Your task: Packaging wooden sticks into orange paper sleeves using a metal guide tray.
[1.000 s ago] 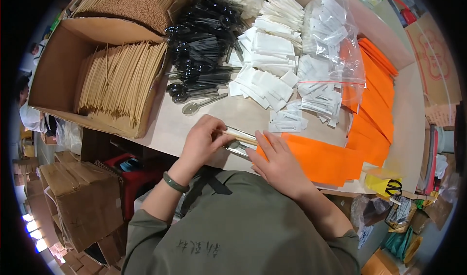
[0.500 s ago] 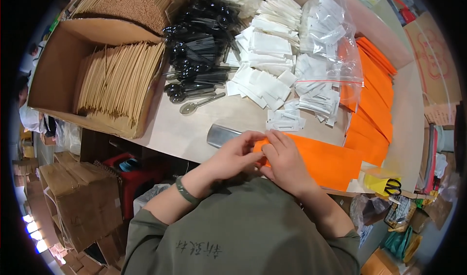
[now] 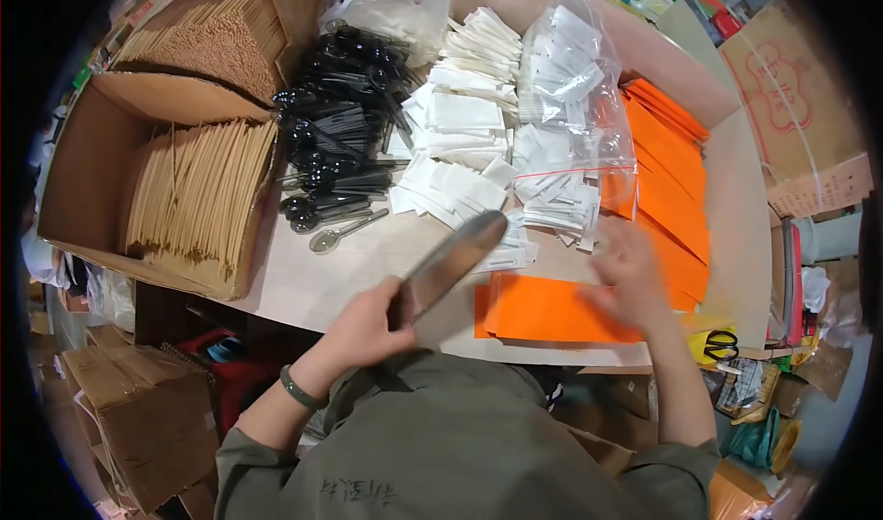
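Note:
My left hand (image 3: 368,329) is closed round one end of a long, flat grey object (image 3: 457,261) with a rounded tip and a shiny face. It is lifted off the table and tilted up to the right; its exact kind is unclear. My right hand (image 3: 630,281) is blurred, fingers apart and seemingly holding nothing, above the right part of a flat orange strip (image 3: 543,310) at the table's front edge. Just behind the strip lie small white packets (image 3: 501,258). A loose clear spoon (image 3: 336,235) rests to the left.
Cardboard boxes of thin wooden sticks (image 3: 202,194) stand at left. Beside them are piled dark spoons (image 3: 336,129), white paper packets (image 3: 464,115) and a clear zip bag (image 3: 575,106) of packets. More orange strips (image 3: 676,207) lie at right, near black-handled scissors (image 3: 722,343).
Both hands have come off the orange strip and moved apart. My left hand has picked up the grey object from the table; my right hand has moved right. The view has shifted.

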Motion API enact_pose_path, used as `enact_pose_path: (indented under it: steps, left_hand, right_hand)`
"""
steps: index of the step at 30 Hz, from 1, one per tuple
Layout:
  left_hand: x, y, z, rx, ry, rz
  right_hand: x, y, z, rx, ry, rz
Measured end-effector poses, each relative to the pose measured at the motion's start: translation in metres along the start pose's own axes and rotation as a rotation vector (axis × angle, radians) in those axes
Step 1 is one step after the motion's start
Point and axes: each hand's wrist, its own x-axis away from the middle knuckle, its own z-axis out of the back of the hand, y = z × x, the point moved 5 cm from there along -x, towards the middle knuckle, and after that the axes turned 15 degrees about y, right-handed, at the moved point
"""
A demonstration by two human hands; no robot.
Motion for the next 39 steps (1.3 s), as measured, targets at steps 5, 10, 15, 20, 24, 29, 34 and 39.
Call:
enact_pose_path:
  steps: [5,10,15,20,24,29,34,39]
  left_hand:
    - [0.02,0.06,-0.065,0.208,-0.526,-0.417]
    - [0.007,0.029,-0.051,0.244,-0.4,-0.115]
    - [0.009,-0.027,-0.014,-0.162,0.288,-0.126]
    - [0.023,-0.033,-0.007,-0.165,0.308,-0.205]
    - [0.024,-0.027,0.013,-0.346,0.111,-0.402]
    - [-0.006,-0.009,0.004,-0.364,0.016,-0.486]
    - [-0.012,-0.018,0.022,-0.189,0.224,-0.596]
    - [-0.004,-0.071,0.061,-0.167,0.623,-0.333]
  right_hand:
    - [0.009,-0.079,-0.071,-0.3,-0.221,0.192]
    - [-0.015,-0.111,-0.061,-0.273,-0.125,0.035]
    - [-0.001,-0.101,-0.075,-0.144,-0.354,-0.461]
    - [-0.011,-0.105,-0.079,-0.159,-0.164,-0.458]
    - [-0.011,-0.099,-0.088,-0.342,-0.265,-0.657]
    - [-0.042,-0.139,-0.106,-0.474,-0.342,-0.391]
    - [-0.074,-0.038,-0.116,-0.159,-0.44,-0.207]
    - [-0.054,-0.028,-0.12,-0.231,-0.496,-0.228]
